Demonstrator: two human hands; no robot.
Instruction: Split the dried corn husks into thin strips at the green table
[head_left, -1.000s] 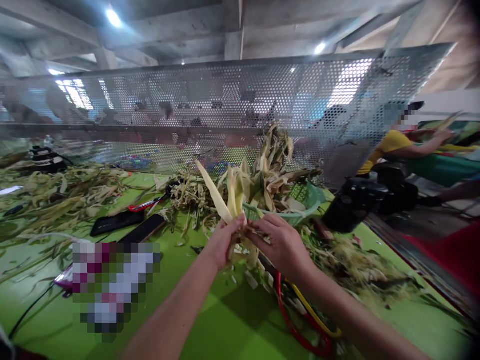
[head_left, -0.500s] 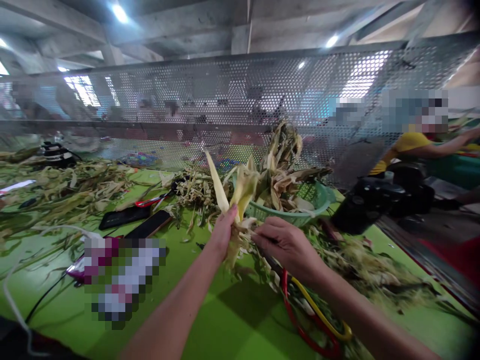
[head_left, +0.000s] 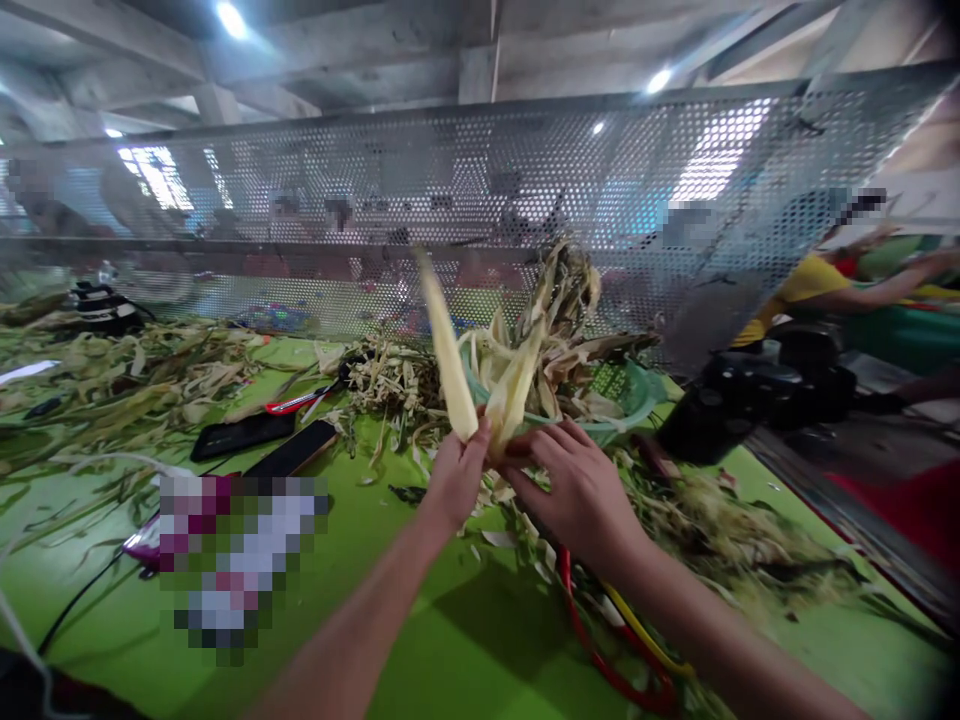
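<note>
The pale corn husks (head_left: pixel 516 385) are between the person's two hands, above the middle of the green desk (head_left: pixel 427 640) and on the near side of the mint-green basket (head_left: pixel 636 395). The left hand (head_left: pixel 456 480) is closed around their lower end, thumb pressed on the near face and fingers curled behind. That grip low down presumably steadies the base and leaves the long blades free: one narrow blade (head_left: pixel 448 360) stands up and leans left, while a broader, folded one spreads to the right.

The right hand (head_left: pixel 577 480) comes in from the right, its fingers bent and a small gap showing between thumb and forefinger. Its fingertips touch the gathered base just beside the left thumb; whether they pinch it firmly cannot be told. Meeting at one point, the hands seem placed to work the base rather than the tips.

Dry husks (head_left: pixel 562 290) rise from the basket just beyond, probably put there to be within easy reach. Red and yellow looped handles (head_left: pixel 572 612) lie on the desk beneath the right forearm, near enough to pick up. A red utility knife (head_left: pixel 289 405) lies farther off, to the left.
</note>
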